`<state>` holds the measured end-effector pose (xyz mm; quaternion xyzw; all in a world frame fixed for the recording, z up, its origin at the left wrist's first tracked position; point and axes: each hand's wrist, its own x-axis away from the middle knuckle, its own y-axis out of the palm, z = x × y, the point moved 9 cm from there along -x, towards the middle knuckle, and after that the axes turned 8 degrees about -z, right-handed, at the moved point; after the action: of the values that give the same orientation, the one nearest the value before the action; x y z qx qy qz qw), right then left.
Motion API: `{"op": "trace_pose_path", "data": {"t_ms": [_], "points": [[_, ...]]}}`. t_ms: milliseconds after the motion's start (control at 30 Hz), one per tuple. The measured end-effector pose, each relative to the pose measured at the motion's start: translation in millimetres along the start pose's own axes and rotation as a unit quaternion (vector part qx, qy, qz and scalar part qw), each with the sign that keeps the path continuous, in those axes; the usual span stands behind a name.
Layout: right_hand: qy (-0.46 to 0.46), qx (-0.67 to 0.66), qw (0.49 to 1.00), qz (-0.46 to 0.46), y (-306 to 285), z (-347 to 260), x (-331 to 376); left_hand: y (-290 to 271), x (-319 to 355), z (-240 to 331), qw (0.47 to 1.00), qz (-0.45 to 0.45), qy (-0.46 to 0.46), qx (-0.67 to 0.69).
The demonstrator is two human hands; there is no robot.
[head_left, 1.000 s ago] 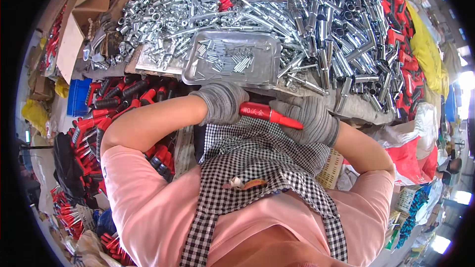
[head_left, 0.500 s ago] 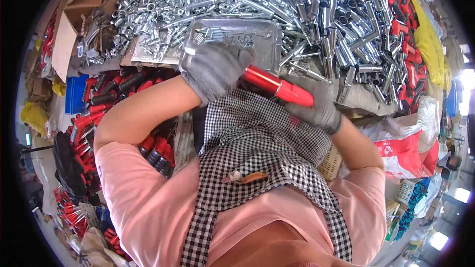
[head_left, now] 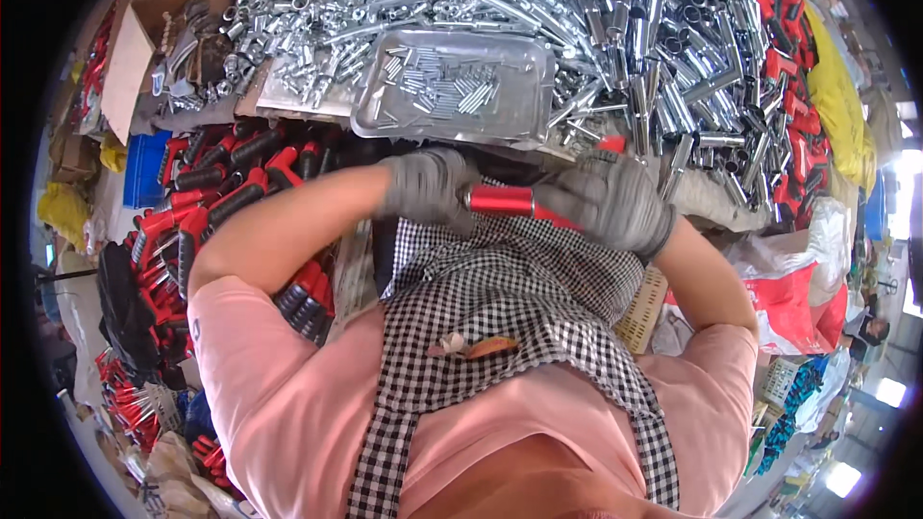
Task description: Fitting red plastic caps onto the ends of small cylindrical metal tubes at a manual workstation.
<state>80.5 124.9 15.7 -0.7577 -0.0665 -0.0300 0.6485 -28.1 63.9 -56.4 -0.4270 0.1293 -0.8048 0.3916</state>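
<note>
Both my hands wear grey knit gloves and meet in front of the checked apron. Between them lies a red tool (head_left: 502, 200) with a shiny tube-shaped body, roughly level. My left hand (head_left: 428, 189) is closed around its left end. The fingers of my right hand (head_left: 611, 202) wrap over its right part, where only a little red shows. A red tip (head_left: 612, 144) pokes out above the right hand; I cannot tell whether it belongs to the same tool. Just beyond the hands sits a clear plastic tray (head_left: 524, 86) holding many small metal pins (head_left: 447, 82).
Heaped chrome parts (head_left: 327, 0) and tubes (head_left: 683, 48) cover the bench behind the tray. Red-and-black handles (head_left: 240, 159) pile up at the left, beside a blue bin (head_left: 146, 170). At the right are more red parts (head_left: 793, 106) and a red-and-white sack (head_left: 798, 298).
My left hand has come down toward me off the tray, uncovering the pins. The red tool has turned from slanted to nearly level, and my right hand now covers more of it.
</note>
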Motion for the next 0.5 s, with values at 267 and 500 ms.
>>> {"op": "trace_pose_path", "data": {"t_ms": [267,500], "points": [[0.106,-0.571,0.814,0.035,26.4,17.7,7.1,-26.6,31.0,28.5,0.911,0.259,-0.046,-0.317],[0.039,-0.508,0.857,0.073,23.3,9.2,13.2,-12.0,14.8,12.0,0.938,0.149,-0.085,-0.3]]}}
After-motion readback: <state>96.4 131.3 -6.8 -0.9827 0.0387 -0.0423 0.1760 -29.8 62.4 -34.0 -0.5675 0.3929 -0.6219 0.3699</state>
